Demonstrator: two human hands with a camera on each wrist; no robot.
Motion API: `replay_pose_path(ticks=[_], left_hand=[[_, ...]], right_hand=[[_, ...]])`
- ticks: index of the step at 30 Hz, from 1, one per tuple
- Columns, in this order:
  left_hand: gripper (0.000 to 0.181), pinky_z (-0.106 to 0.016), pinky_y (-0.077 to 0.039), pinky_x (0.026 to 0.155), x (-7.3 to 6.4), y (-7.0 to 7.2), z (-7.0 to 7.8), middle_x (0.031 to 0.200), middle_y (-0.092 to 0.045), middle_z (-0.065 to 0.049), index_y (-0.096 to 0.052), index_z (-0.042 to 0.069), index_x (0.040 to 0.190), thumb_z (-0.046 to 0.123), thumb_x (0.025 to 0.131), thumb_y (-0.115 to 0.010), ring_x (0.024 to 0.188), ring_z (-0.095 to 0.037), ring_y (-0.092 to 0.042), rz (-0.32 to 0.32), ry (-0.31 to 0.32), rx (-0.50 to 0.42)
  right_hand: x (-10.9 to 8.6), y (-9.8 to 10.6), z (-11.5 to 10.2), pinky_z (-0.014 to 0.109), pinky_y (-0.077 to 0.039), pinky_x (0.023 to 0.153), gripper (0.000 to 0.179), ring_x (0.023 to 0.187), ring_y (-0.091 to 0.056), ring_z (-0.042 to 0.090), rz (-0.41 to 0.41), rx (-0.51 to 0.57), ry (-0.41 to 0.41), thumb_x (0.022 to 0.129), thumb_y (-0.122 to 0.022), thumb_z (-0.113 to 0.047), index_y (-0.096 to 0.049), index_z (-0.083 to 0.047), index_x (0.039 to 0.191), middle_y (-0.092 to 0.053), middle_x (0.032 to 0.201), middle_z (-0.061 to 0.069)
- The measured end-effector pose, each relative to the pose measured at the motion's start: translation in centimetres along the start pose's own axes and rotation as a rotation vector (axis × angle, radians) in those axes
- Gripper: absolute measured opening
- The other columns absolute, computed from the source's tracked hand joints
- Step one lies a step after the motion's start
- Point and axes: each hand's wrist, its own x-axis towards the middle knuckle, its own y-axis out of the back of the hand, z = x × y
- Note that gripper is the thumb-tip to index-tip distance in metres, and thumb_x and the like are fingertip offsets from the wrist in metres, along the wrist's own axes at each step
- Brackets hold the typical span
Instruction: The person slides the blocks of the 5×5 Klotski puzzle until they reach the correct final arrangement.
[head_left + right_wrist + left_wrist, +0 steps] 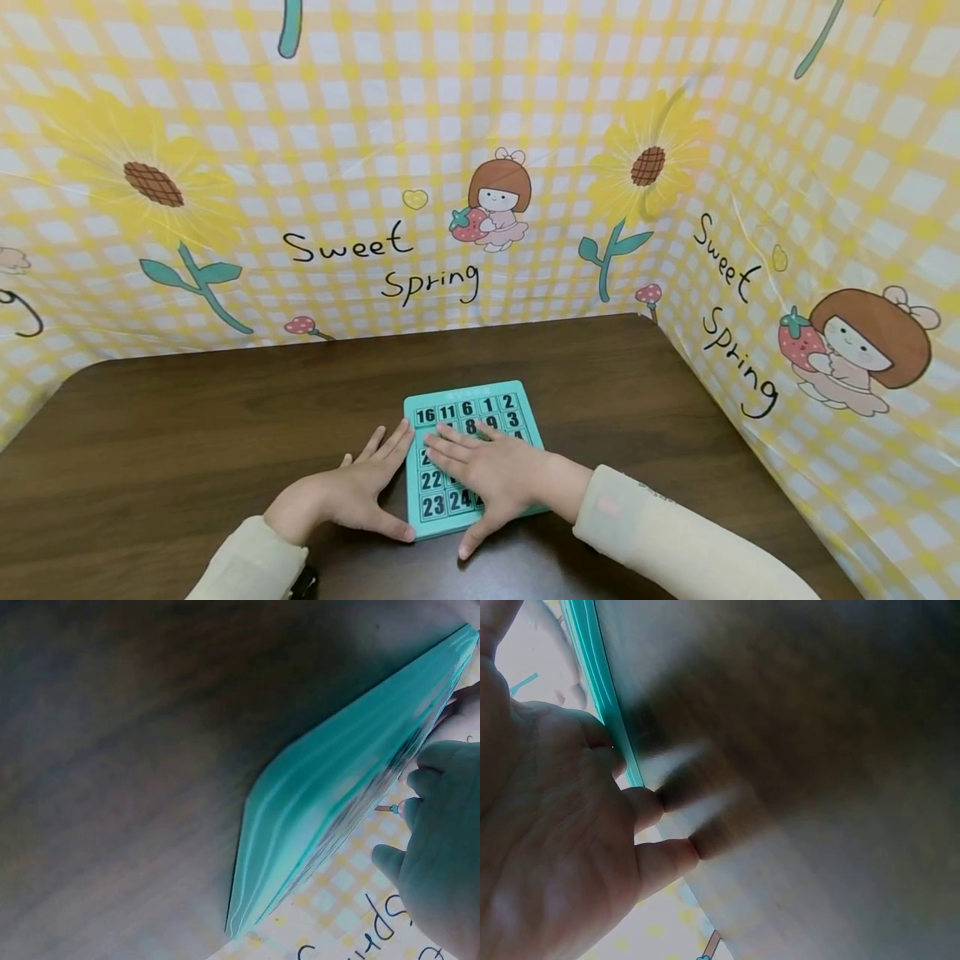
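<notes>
A teal sliding number puzzle [465, 392] with black-numbered tiles lies on the table, its side edge also showing in both wrist views. My left hand [352, 496] is along its left side, fingers straight and fingertips at the upper left edge, thumb at the bottom left corner. My right hand [502, 471] is spread palm down over the tiles, fingers pointing left and hiding the middle numbers. Its thumb reaches past the bottom edge. In the top row 16, 11, 6, 1 and 2 can be read. A bare teal spot shows at the left of the second row, beside my right fingertips.
The dark brown wooden table [225, 433] runs back to a yellow checked cloth [360, 167] hung behind it and along the right side. Sunflowers and "Sweet Spring" lettering are printed on the cloth. A dark band [303, 581] shows at my left sleeve.
</notes>
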Motion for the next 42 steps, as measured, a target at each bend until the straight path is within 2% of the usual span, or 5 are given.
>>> replay_pose_path(ticks=[8,16,23,28,42], left_hand=[[0.130,-0.081,-0.005,0.107,0.1,-0.1,-0.1,0.168,0.011,-0.009,0.003,0.010,0.160,0.058,0.074,-0.080,0.153,-0.043,0.012,0.006,0.009,-0.002],[0.129,-0.081,-0.005,0.107,-0.1,0.0,-0.1,0.168,0.012,-0.009,0.004,0.009,0.160,0.058,0.075,-0.080,0.153,-0.043,0.012,-0.006,0.009,0.003],[0.128,-0.081,-0.005,0.106,-0.2,0.0,0.1,0.168,0.012,-0.010,0.003,0.008,0.160,0.056,0.076,-0.081,0.152,-0.044,0.012,-0.005,0.003,0.002],[0.128,-0.081,-0.005,0.107,-0.2,0.1,0.1,0.168,0.012,-0.009,0.003,0.009,0.160,0.056,0.075,-0.080,0.153,-0.043,0.013,-0.005,0.009,-0.001],[0.128,-0.081,-0.005,0.106,-0.2,0.1,0.2,0.168,0.014,-0.010,0.005,0.009,0.160,0.055,0.076,-0.080,0.152,-0.044,0.013,-0.019,0.005,0.010]], right_hand=[[1.0,0.5,1.3,0.057,-0.017,0.122,0.118,0.156,0.005,0.017,0.019,0.018,-0.048,0.078,-0.050,-0.086,-0.006,-0.015,0.161,0.004,0.169,-0.001],[3.0,0.7,2.5,0.057,-0.012,0.123,0.116,0.156,0.007,0.016,0.004,0.056,-0.125,0.079,-0.047,-0.087,-0.005,-0.016,0.161,0.004,0.169,-0.003],[4.1,1.1,2.7,0.056,-0.010,0.124,0.114,0.156,0.009,0.014,-0.029,0.076,-0.160,0.080,-0.046,-0.086,-0.006,-0.017,0.161,0.003,0.169,-0.003],[4.2,1.3,2.4,0.055,-0.010,0.124,0.114,0.156,0.009,0.014,-0.044,0.057,-0.167,0.079,-0.045,-0.087,-0.006,-0.018,0.161,0.004,0.169,-0.005],[3.1,0.6,1.6,0.054,-0.013,0.124,0.116,0.156,0.005,0.016,-0.021,0.072,-0.136,0.078,-0.047,-0.087,-0.006,-0.017,0.161,0.003,0.169,-0.003]])
